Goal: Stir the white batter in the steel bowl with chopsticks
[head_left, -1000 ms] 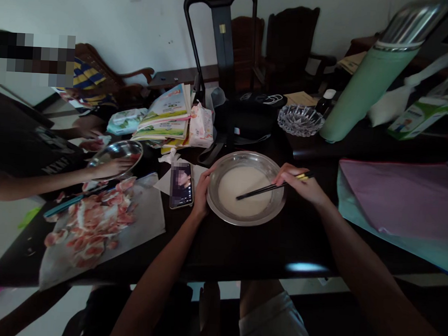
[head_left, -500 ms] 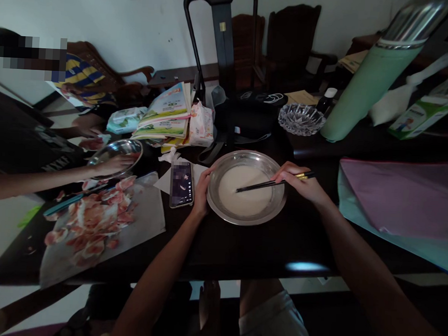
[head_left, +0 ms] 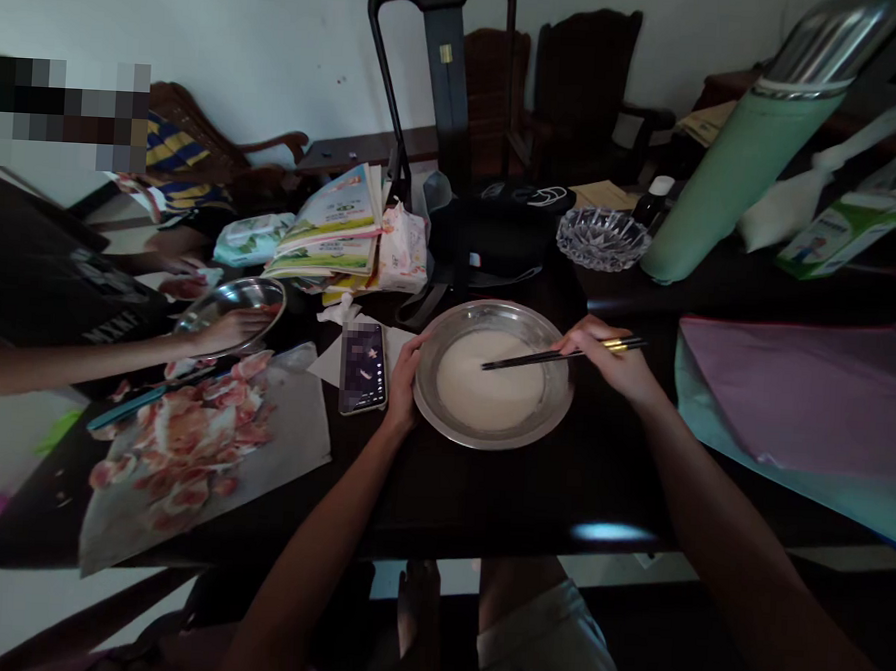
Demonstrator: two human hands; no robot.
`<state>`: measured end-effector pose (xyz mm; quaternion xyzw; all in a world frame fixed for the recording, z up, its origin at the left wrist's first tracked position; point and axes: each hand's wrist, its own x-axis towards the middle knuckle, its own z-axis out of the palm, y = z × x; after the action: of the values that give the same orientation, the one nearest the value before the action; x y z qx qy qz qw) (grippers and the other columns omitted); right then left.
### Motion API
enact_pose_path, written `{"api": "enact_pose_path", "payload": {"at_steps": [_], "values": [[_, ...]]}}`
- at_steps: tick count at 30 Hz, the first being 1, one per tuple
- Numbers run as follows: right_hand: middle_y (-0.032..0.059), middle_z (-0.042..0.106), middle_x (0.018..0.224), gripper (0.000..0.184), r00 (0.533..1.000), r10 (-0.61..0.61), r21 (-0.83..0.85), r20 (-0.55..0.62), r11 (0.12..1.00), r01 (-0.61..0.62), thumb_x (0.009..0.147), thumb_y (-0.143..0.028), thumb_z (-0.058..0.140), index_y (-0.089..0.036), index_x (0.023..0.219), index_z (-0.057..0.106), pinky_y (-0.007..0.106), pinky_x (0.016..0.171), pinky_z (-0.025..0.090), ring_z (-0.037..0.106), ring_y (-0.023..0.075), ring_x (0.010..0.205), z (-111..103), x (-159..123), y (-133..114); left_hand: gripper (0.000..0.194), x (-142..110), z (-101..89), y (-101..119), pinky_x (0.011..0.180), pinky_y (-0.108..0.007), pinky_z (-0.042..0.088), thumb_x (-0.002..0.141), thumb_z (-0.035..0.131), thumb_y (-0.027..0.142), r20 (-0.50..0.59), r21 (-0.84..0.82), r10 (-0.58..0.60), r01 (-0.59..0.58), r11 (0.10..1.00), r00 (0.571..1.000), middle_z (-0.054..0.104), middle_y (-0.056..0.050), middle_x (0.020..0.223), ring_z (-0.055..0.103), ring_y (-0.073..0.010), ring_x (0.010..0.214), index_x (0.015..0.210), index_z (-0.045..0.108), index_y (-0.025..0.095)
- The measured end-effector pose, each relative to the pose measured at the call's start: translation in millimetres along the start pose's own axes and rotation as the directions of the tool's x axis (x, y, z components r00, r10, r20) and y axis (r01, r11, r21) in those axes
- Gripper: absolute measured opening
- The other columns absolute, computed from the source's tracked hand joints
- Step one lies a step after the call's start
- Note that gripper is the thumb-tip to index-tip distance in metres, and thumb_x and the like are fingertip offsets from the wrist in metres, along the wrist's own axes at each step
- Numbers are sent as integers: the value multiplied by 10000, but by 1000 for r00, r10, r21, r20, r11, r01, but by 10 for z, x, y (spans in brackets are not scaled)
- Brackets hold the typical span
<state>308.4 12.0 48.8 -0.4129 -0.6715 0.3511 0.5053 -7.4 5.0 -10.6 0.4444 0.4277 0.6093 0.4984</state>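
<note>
A round metal bowl (head_left: 553,421) of pale white batter sits on the dark table in front of me. My left hand (head_left: 403,381) grips the bowl's left rim. My right hand (head_left: 613,362) is closed on a pair of black chopsticks (head_left: 537,357), whose tips reach over the batter near the bowl's middle. A phone (head_left: 363,368) with a lit screen lies just left of the bowl.
Another person's hand (head_left: 227,330) holds a second metal bowl (head_left: 216,306) at the left, beside a sheet (head_left: 292,438) covered in pink peel pieces. Books (head_left: 333,231), a glass ashtray (head_left: 601,238), a green flask (head_left: 727,180) and a pink folder (head_left: 812,395) crowd the table.
My right hand has shifted right and up a little, and the chopstick tips have swung from the bowl's left part toward its middle. My left hand stays on the rim.
</note>
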Motion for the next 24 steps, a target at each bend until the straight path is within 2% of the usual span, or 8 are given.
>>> {"api": "enact_pose_path", "payload": {"at_steps": [3,7,9,12,15,18,21,24], "values": [[40,720,657,492,996,23,80,-81,997,-16,897,-634,652,-252,593,714,398,769,538,693,222,693,-56,-7,9,506,8,-6,-11,1080,-399,467,823,718,603,7,0,18,-18,1000,1000,711,-58,1288,625,-275,1221,1168,730,234],[50,748,730,470,995,18,66,93,998,-24,895,-648,644,-264,648,755,391,746,546,698,225,734,1,-18,-2,502,15,-18,-31,1067,-399,477,835,703,607,7,8,26,-26,1000,1000,713,-51,1276,634,-269,1204,1179,723,242],[54,773,796,437,991,-2,13,135,1000,0,889,-648,654,-271,707,782,391,772,545,703,231,799,41,-11,-1,506,17,-21,-37,1060,-401,482,830,704,612,-3,14,16,-16,1000,1000,717,-52,1261,638,-269,1193,1175,722,242],[50,770,778,440,1000,-11,-14,26,1000,11,891,-645,655,-266,703,775,401,811,537,707,234,815,23,1,8,516,16,-19,-38,1076,-404,472,822,705,614,-1,18,13,-13,1000,1000,711,-56,1280,630,-274,1214,1176,721,240],[38,716,667,489,997,9,64,-72,998,-5,896,-641,648,-250,614,726,397,775,539,698,221,716,-41,-8,2,515,14,-18,-40,1108,-404,446,826,701,611,5,19,25,-25,1000,1000,699,-58,1312,608,-275,1253,1182,719,239],[41,699,652,502,1000,4,98,0,995,-3,904,-635,640,-252,590,721,382,718,539,683,211,675,-27,-32,-15,496,12,-23,-45,1106,-407,447,840,690,598,6,16,10,-10,1000,1000,697,-56,1314,607,-271,1252,1189,713,246],[50,749,754,453,995,-10,39,98,999,7,909,-630,639,-263,677,770,381,743,548,704,220,755,50,-35,-15,462,10,-30,-46,1103,-406,450,863,671,578,9,27,21,-22,999,1000,697,-49,1308,606,-270,1254,1189,715,254],[46,779,798,417,998,-31,-28,60,999,33,905,-623,650,-269,729,782,398,806,541,713,234,826,58,-17,4,463,8,-30,-38,1082,-408,468,860,676,582,9,24,11,-12,1000,1000,704,-46,1292,622,-271,1227,1189,719,259]]}}
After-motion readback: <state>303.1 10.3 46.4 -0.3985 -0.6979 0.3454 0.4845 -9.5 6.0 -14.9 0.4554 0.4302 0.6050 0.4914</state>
